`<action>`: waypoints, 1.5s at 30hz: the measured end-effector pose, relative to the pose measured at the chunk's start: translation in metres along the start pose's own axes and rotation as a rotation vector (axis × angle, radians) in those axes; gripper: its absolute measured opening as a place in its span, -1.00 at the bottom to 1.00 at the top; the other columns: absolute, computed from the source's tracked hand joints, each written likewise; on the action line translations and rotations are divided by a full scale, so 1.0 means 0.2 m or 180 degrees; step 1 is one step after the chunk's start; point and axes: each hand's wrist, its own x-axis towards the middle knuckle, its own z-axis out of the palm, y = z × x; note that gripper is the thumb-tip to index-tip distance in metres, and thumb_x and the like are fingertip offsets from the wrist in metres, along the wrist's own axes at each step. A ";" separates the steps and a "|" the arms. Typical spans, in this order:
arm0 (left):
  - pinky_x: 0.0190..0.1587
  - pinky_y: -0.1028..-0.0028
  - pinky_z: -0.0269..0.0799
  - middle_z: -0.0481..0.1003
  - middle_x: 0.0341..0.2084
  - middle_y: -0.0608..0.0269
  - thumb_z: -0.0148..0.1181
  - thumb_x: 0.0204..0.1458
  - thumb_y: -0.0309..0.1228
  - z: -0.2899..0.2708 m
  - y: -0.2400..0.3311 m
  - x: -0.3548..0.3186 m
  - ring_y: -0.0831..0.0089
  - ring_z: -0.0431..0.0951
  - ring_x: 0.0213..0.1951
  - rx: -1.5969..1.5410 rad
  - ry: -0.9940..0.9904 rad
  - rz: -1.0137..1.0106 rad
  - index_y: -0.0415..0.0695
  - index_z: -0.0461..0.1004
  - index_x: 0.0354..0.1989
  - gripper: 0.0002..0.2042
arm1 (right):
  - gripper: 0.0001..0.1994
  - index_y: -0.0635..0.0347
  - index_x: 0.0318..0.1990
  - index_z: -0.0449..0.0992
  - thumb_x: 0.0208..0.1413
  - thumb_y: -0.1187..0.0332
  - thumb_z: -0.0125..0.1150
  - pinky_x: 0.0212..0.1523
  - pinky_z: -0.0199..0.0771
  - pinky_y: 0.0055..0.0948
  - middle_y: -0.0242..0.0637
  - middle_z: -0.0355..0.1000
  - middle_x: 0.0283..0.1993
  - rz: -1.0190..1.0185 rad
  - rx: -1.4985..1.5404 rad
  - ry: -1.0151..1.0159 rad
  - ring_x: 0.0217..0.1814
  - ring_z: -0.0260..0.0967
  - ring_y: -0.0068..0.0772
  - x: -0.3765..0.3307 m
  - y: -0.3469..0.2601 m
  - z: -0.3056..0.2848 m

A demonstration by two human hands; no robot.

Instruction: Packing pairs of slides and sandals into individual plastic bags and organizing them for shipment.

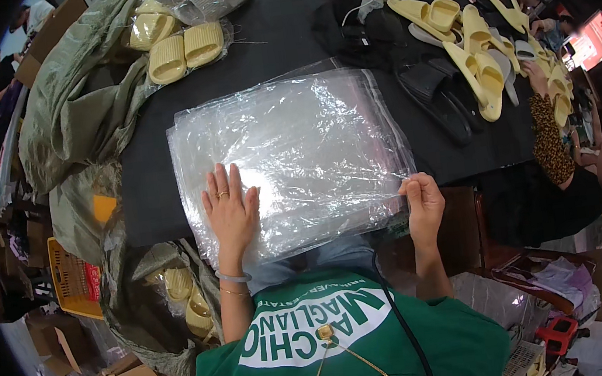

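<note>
The left hand (231,212) lies spread on the clear bags (289,145); the right hand (423,200) pinches their edge; too hard pulling may tear or shift them.

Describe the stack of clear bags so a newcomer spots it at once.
Find the black table and go to its near edge, in front of the green shirt. The broad stack of clear bags lies there, with the left hand spread on it and the right hand pinching its right edge. Unlike the wrapped yellow slippers beyond it, it lies flat, no footwear inside.
</note>
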 end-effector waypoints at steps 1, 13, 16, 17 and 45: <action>0.34 0.07 -0.23 0.04 0.35 0.11 -0.09 0.17 -0.01 0.00 0.00 0.00 0.11 -0.04 0.37 0.0000 -0.0006 0.0003 -0.01 0.13 0.33 -0.41 | -0.86 0.29 -0.30 0.42 0.25 0.40 0.04 -0.41 0.26 -0.66 -0.41 0.33 -0.46 0.0050 0.0114 0.0004 -0.44 0.22 -0.68 0.00 0.00 0.01; 0.32 0.05 -0.19 0.06 0.34 0.12 -0.06 0.16 -0.02 0.01 0.01 0.00 0.10 -0.02 0.36 0.0089 0.0177 -0.0026 -0.01 0.14 0.32 -0.42 | -0.58 0.24 -0.02 0.42 0.28 0.03 -0.07 -0.39 0.32 -0.59 -0.33 0.45 -0.25 0.1983 0.0871 -0.1001 -0.33 0.39 -0.54 0.38 0.13 0.06; 0.32 0.04 -0.18 0.06 0.34 0.11 -0.05 0.15 -0.02 0.01 0.01 0.00 0.10 -0.01 0.36 0.0054 0.0185 -0.0016 -0.01 0.15 0.31 -0.41 | -0.56 0.27 0.09 0.34 0.16 0.17 0.15 -0.24 0.43 -0.46 -0.20 0.42 -0.11 0.1277 -0.0276 -0.1405 -0.22 0.42 -0.40 0.43 0.26 0.12; 0.32 0.04 -0.17 0.07 0.33 0.10 -0.05 0.15 -0.02 0.02 0.01 0.00 0.10 -0.01 0.36 0.0060 0.0183 -0.0015 -0.01 0.15 0.31 -0.41 | -0.51 0.29 0.10 0.33 0.12 0.15 0.18 -0.20 0.45 -0.39 -0.14 0.39 -0.11 0.0371 -0.1632 -0.1362 -0.21 0.43 -0.33 0.44 0.25 0.15; 0.31 0.03 -0.15 0.08 0.32 0.04 0.00 0.13 -0.01 -0.11 0.03 -0.04 0.06 0.01 0.35 0.0134 -0.0142 -0.0081 -0.05 0.17 0.30 -0.40 | -0.77 0.22 -0.04 0.48 0.26 0.35 -0.01 -0.18 0.37 -0.54 -0.27 0.48 -0.15 0.0040 -0.0858 -0.0047 -0.18 0.39 -0.51 0.48 -0.10 0.04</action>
